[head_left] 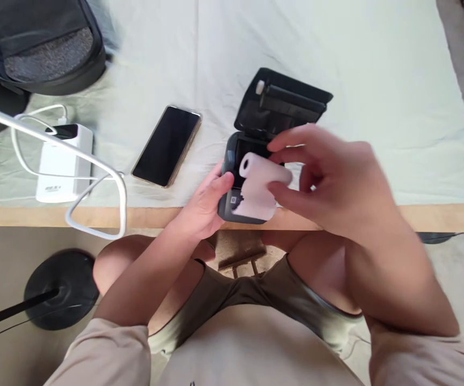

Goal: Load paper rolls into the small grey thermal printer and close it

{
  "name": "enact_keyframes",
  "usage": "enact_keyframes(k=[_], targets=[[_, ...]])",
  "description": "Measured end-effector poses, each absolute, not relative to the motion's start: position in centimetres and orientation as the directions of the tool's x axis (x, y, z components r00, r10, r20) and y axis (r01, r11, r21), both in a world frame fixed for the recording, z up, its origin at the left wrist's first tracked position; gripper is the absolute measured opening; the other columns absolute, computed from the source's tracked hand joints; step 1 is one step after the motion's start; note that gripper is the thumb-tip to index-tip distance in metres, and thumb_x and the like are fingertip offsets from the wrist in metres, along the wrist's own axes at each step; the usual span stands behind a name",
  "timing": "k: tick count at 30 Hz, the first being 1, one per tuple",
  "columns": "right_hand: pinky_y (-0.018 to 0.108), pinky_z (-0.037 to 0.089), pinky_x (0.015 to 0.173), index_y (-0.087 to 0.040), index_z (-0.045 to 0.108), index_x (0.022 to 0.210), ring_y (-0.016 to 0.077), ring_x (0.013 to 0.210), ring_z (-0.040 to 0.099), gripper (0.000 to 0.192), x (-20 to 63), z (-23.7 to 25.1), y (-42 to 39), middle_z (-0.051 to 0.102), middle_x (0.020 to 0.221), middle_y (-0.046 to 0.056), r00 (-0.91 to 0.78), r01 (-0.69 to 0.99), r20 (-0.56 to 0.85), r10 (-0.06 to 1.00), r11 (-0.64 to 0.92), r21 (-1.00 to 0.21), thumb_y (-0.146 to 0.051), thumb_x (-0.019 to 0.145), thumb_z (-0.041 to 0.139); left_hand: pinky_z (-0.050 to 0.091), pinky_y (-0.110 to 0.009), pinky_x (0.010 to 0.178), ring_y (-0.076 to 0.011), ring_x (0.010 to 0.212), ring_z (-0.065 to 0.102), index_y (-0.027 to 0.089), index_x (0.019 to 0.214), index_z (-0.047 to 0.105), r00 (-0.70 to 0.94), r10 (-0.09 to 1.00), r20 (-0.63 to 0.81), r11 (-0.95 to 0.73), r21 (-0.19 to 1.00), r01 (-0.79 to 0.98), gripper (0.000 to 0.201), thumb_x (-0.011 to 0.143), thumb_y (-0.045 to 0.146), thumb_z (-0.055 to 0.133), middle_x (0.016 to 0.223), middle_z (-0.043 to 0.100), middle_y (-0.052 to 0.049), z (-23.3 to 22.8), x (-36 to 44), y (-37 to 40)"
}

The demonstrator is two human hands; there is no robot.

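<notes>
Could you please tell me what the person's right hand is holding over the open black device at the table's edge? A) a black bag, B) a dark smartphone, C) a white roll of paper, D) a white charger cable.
C: the right hand grips a white paper roll above the open black device, which the left hand steadies, while the smartphone lies untouched on the table.
</notes>
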State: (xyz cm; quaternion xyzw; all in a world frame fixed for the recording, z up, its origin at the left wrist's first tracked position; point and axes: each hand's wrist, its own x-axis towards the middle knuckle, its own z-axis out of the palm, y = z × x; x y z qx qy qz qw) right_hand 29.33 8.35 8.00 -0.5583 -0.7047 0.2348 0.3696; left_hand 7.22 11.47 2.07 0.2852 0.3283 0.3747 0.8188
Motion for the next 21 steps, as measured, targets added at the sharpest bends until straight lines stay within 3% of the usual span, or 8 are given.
enact_keyframes(k=[3,5,7,9,11,14,17,21], targets=[[0.033,0.049,0.045,-0.038,0.077,0.119,0.0140,0.051,0.065,0.025,31.0,8.4,7.8,0.087,0.096,-0.005,0.114,0.212,0.195,0.974,0.168,-0.963,-0.044,0.095,0.082,0.072,-0.036,0.101,-0.0290,0.117,0.088,0.023,0.111,0.081,0.465,0.807,-0.364,0.566,0.703,-0.431,0.040,0.094,0.057,0.091,0.102,0.089,-0.004,2.1,7.4,11.6],[0.035,0.053,0.044,-0.036,0.076,0.115,0.0208,0.058,0.074,0.037,32.0,7.6,8.1,0.086,0.091,-0.001,0.179,0.006,0.146,0.973,0.148,-0.989,-0.061,0.090,0.085,0.072,-0.037,0.101,-0.0299,0.122,0.087,0.022,0.113,0.082,0.413,0.817,-0.403,0.566,0.697,-0.440,0.037,0.104,0.057,0.077,0.102,0.089,-0.004,2.3,7.6,11.5],[0.038,0.059,0.046,-0.034,0.073,0.113,0.0242,0.063,0.077,0.045,32.5,6.3,8.6,0.085,0.092,0.002,0.141,-0.052,0.115,0.983,0.123,-0.991,-0.063,0.084,0.091,0.071,-0.039,0.104,-0.0326,0.130,0.084,0.021,0.116,0.082,0.347,0.825,-0.446,0.564,0.688,-0.458,0.043,0.111,0.060,0.064,0.103,0.089,-0.005,2.5,7.7,11.5],[0.038,0.065,0.054,-0.034,0.070,0.116,0.0227,0.070,0.077,0.035,32.5,5.0,8.7,0.084,0.098,0.002,0.092,0.092,0.164,0.982,0.155,-0.984,-0.052,0.093,0.089,0.070,-0.042,0.109,-0.0353,0.138,0.081,0.020,0.117,0.082,0.301,0.822,-0.484,0.569,0.676,-0.468,0.049,0.114,0.061,0.057,0.105,0.088,-0.006,2.6,7.8,11.5],[0.041,0.070,0.068,-0.034,0.071,0.121,0.0234,0.082,0.078,0.022,32.2,4.1,8.6,0.081,0.103,0.003,0.061,0.365,0.281,0.958,0.240,-0.899,-0.043,0.103,0.081,0.069,-0.044,0.112,-0.0363,0.142,0.079,0.019,0.115,0.081,0.293,0.807,-0.513,0.590,0.662,-0.463,0.050,0.114,0.062,0.054,0.106,0.088,-0.006,2.6,7.7,11.6],[0.054,0.072,0.091,-0.034,0.074,0.135,0.0330,0.109,0.080,0.034,31.9,3.3,8.3,0.080,0.121,0.009,-0.031,0.682,0.396,0.918,0.310,-0.663,-0.033,0.101,0.081,0.069,-0.043,0.113,-0.0347,0.143,0.079,0.021,0.112,0.082,0.301,0.807,-0.508,0.589,0.657,-0.470,0.048,0.114,0.062,0.056,0.103,0.089,-0.005,2.7,7.5,11.6],[0.059,0.070,0.101,-0.034,0.070,0.139,0.0359,0.119,0.081,0.039,31.3,2.6,8.6,0.082,0.131,0.009,-0.095,0.737,0.411,0.907,0.342,-0.583,-0.030,0.100,0.076,0.068,-0.041,0.116,-0.0322,0.142,0.080,0.022,0.111,0.086,0.293,0.840,-0.457,0.541,0.659,-0.523,0.041,0.112,0.058,0.065,0.101,0.091,-0.003,3.2,7.7,11.5],[0.054,0.070,0.101,-0.032,0.059,0.135,0.0308,0.114,0.081,0.034,30.4,1.3,9.4,0.083,0.125,0.007,-0.061,0.698,0.303,0.951,0.258,-0.668,-0.025,0.102,0.064,0.066,-0.038,0.121,-0.0292,0.146,0.077,0.024,0.109,0.090,0.229,0.860,-0.457,0.504,0.683,-0.529,0.036,0.111,0.052,0.069,0.105,0.093,0.001,4.0,7.9,11.8]])
